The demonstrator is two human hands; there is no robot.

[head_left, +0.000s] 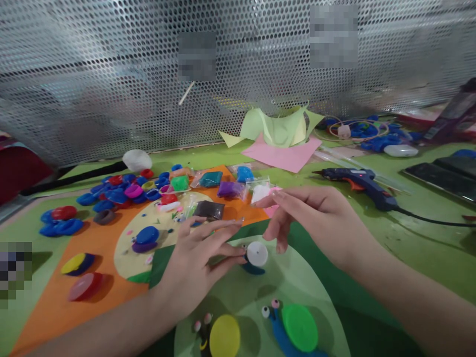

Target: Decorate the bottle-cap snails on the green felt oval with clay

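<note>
Mesh wall (130, 99) behind the green table (420, 233), and the white snail (257, 254) sits at the left hand (197, 258), head pinched; right hand (323, 220) curls above, can't tell whether it's gripping.

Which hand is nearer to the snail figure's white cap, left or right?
Left. The left hand is close beside the white cap, on its left; the right hand is apart, toward its upper right.
</note>
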